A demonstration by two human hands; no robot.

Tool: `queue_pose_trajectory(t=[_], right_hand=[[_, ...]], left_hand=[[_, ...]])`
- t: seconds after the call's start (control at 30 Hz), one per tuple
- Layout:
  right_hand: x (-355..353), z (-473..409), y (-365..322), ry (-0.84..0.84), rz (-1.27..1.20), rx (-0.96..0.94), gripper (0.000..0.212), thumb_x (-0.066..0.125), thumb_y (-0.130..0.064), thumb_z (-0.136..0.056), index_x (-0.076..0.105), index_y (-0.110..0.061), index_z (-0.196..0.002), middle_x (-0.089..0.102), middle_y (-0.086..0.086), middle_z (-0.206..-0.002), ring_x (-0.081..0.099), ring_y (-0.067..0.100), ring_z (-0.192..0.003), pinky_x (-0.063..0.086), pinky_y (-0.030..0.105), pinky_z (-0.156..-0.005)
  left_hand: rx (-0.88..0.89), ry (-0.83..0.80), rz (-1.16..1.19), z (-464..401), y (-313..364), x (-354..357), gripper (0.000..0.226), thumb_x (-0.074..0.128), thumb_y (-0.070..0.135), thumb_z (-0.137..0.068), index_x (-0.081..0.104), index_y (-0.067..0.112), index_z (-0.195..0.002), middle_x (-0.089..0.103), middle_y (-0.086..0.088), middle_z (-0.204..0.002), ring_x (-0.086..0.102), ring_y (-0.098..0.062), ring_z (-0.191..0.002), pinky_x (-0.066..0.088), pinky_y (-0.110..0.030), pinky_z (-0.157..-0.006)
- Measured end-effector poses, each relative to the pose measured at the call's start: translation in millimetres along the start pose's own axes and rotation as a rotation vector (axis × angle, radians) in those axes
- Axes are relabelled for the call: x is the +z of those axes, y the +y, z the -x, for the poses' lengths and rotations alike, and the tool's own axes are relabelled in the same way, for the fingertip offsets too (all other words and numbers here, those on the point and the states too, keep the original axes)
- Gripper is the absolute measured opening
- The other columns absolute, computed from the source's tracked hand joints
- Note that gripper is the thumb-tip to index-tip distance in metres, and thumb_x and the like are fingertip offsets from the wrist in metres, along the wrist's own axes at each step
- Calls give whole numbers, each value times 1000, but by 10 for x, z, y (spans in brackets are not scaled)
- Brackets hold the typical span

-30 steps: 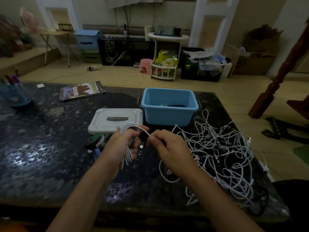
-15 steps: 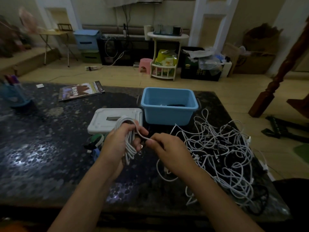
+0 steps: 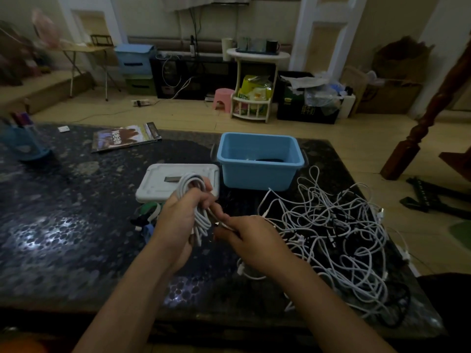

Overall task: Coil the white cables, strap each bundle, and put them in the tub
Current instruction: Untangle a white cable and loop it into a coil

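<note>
L hand (image 3: 178, 220) still grips coil (image 3: 197, 200), now upright; R hand (image 3: 251, 240) pinches cable end (image 3: 221, 224), closer in.

White cables (image 3: 336, 238) — blue tub (image 3: 260, 171) — speckled table (image 3: 63, 225)

Tub (image 3: 260, 171) at table (image 3: 63, 238) centre, 12 o'clock; lid (image 3: 163, 184) beside it at 9; cable tangle (image 3: 339, 240) at tub's 5; magazine (image 3: 125, 138) at lid's 11.
</note>
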State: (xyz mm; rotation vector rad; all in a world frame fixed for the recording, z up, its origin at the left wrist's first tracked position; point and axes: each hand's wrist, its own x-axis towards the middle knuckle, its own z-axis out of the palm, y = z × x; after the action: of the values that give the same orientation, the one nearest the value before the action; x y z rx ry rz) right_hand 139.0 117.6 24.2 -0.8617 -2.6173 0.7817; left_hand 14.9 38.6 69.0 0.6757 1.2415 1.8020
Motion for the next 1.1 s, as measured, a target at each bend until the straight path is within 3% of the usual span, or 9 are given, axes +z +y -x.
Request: queue_pose_trajectory(t=[0.17,0.27,0.33,0.53,0.6,0.7,0.8,1.0,1.1], right_hand=[[-43,9,58,12,-56,20,21,52,-35,-101,67,-26,-89,61,-11,-75,57,6,-72,42,31,-67],[-119,23,34,-6,-143,-29,22,53,-36,-102,65,-27,-86,60,-11,-71,56,2,-69,44,29,-66],[-150,47,-27,-58,-192,-63,21,53,-37,-102,67,-28,-89,63,-10,-75,58,2,-71,47,26,-66],[-296,58,-72,28,-292,-139,13,57,-32,-100,70,-30,-99,62,-10,-91,58,3,-85,50,32,-77],[-308,57,-31,73,-265,-138,12,61,-30,-97,73,-28,-98,60,-7,-91,58,6,-85,51,37,-78],[-304,57,-13,118,-259,-130,7,71,-31,-91,76,-29,-94,59,-6,-86,59,8,-80,52,39,-77],[-295,58,-31,168,-302,-148,6,76,-29,-86,78,-26,-90,63,-6,-83,60,7,-78,52,32,-73],[-362,48,-26,250,-488,-45,8,82,-25,-81,75,-22,-84,70,-7,-75,61,3,-68,47,16,-64],[-350,50,-1,368,-469,62,12,84,-30,-78,73,-26,-77,70,-11,-69,63,2,-65,49,16,-60]], left_hand=[[86,179,-25,-41,97,-130,21,45,0,-99,53,16,-90,39,-1,-62,37,-14,-54,34,-31,-54],[206,264,-518,-35,79,-203,14,50,16,-103,51,27,-94,51,2,-75,48,-11,-64,43,-31,-64],[244,207,-733,-26,56,-209,8,52,31,-101,50,24,-102,55,7,-85,53,-4,-72,44,-18,-65],[101,-40,-860,-45,15,-251,78,84,72,-48,47,31,-103,61,15,-96,57,6,-86,49,-23,-76],[33,-135,-958,-48,-9,-239,85,87,70,-38,43,31,-99,58,10,-93,57,-3,-84,47,-27,-70],[27,-179,-1146,-24,-67,-170,62,87,44,-67,38,28,-100,57,5,-87,57,-7,-75,45,-30,-62],[48,-132,-1218,-23,-122,-122,31,68,28,-88,39,24,-99,60,1,-86,60,-16,-78,50,-39,-71],[-23,-28,-913,-42,-165,-103,9,54,21,-98,62,24,-96,66,0,-92,62,-18,-89,48,-36,-78],[-121,-15,-700,-24,-154,-54,13,57,17,-96,68,17,-90,64,3,-69,58,-17,-69,44,-36,-67]])
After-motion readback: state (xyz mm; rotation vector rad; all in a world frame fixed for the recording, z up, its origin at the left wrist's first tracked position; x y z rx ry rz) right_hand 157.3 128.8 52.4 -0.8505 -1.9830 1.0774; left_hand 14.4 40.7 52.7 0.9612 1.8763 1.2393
